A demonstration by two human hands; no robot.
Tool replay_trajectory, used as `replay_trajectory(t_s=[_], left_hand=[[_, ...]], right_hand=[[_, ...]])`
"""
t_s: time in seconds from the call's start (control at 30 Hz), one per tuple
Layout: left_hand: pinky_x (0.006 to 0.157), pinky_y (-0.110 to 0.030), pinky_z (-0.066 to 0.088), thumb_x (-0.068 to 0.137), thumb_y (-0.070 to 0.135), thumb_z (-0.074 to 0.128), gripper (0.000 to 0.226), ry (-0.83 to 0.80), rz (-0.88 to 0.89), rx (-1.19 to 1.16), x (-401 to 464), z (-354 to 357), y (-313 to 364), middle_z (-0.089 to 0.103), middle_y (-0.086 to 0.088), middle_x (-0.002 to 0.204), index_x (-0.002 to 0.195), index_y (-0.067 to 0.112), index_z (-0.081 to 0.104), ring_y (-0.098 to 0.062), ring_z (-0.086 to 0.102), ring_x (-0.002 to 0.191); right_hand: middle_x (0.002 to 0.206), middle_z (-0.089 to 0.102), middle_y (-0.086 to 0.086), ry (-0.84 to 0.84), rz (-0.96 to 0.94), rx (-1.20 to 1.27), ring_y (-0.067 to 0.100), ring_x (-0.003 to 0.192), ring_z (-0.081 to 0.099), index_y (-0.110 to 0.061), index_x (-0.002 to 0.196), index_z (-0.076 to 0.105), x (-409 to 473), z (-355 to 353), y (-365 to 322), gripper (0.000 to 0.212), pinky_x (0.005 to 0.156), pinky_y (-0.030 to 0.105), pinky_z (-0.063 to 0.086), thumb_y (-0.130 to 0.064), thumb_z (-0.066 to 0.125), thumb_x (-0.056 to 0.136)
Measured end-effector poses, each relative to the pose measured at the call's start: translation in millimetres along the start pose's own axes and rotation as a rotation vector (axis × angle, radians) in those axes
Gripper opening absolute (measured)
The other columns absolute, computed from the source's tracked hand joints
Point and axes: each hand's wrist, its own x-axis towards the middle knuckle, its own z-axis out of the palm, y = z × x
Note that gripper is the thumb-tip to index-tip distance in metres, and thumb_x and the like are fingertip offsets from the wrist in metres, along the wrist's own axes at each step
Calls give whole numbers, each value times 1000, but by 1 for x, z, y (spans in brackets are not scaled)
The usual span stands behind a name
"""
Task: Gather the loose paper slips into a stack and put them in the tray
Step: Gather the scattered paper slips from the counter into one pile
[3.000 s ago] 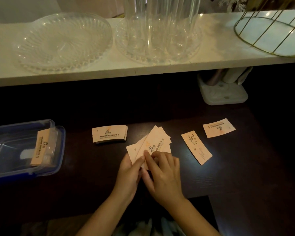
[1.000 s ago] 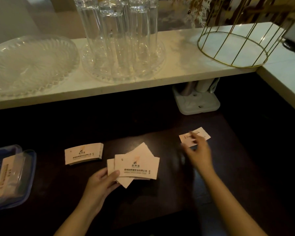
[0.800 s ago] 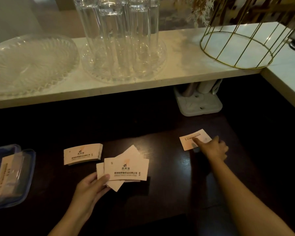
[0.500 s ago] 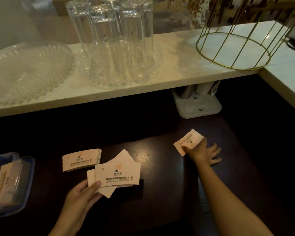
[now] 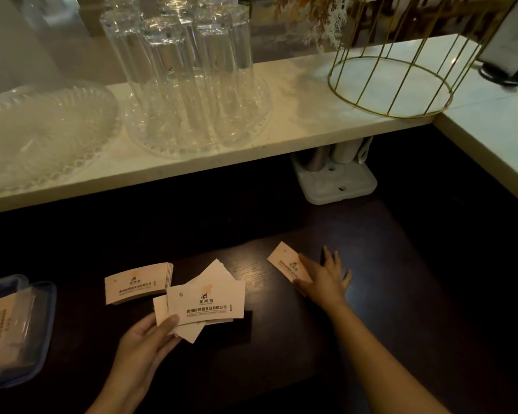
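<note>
My left hand (image 5: 145, 343) pinches a loose fan of pale printed paper slips (image 5: 205, 303) by its lower left corner, just above the dark table. My right hand (image 5: 325, 277) lies flat with fingers spread, its thumb side pressing the near end of a single slip (image 5: 284, 262) on the table. A neat stack of slips (image 5: 136, 286) lies left of the fan. The clear tray with a blue rim (image 5: 47, 321) sits at the far left and holds a slip bundle (image 5: 5, 331).
A white counter ledge (image 5: 296, 115) runs across the back with a clear glass platter (image 5: 42, 130), several upturned glasses (image 5: 186, 73) on a glass dish, and a gold wire basket (image 5: 392, 85). A white holder (image 5: 335, 180) sits under the ledge.
My right hand reached out to the far right slip, landed on it and dragged it left and nearer, turning it. My left hand kept hold of the fan of slips.
</note>
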Motion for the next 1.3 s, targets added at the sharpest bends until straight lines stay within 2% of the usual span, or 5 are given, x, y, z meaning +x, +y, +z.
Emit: replay_trajectory(t_s=[0.4, 0.93, 1.1, 1.2, 1.3], left_hand=[[85, -39, 46, 82, 6, 60, 27, 50, 15, -44, -4, -8, -11, 67, -12, 102, 109, 10, 59, -26, 62, 98], [61, -21, 56, 78, 8, 64, 24, -88, 213, 103, -15, -8, -9, 75, 11, 88, 95, 26, 64, -9, 70, 84], [65, -21, 56, 81, 5, 61, 27, -118, 243, 126, -8, -14, -18, 75, 10, 91, 101, 22, 65, -11, 69, 88], [67, -22, 56, 83, 4, 58, 25, -125, 210, 118, -2, -17, -28, 75, 8, 90, 98, 22, 66, -14, 69, 89], [67, -19, 54, 84, 5, 58, 25, -153, 234, 146, 2, -18, -31, 75, 12, 89, 97, 25, 65, -9, 68, 90]], right_hand=[[96, 59, -15, 51, -248, 485, -3, 80, 57, -30, 113, 53, -70, 4, -19, 45, 62, -3, 38, 1, 55, 80], [102, 38, -10, 13, -760, 335, -5, 84, 43, -26, 125, 52, -108, 3, -96, 53, 74, 6, 45, -7, 67, 78], [142, 13, -10, -34, -556, 328, 5, 123, 18, -60, 133, 2, -104, 21, -98, 105, 100, 29, 34, -25, 77, 68], [140, 31, -3, -301, -412, 604, 12, 119, 46, -67, 126, -7, -102, 30, -99, 112, 98, 39, 47, -12, 75, 72], [131, 44, -5, -218, -467, 511, 7, 115, 49, -58, 131, 2, -105, 44, -96, 101, 96, 19, 43, -9, 71, 76]])
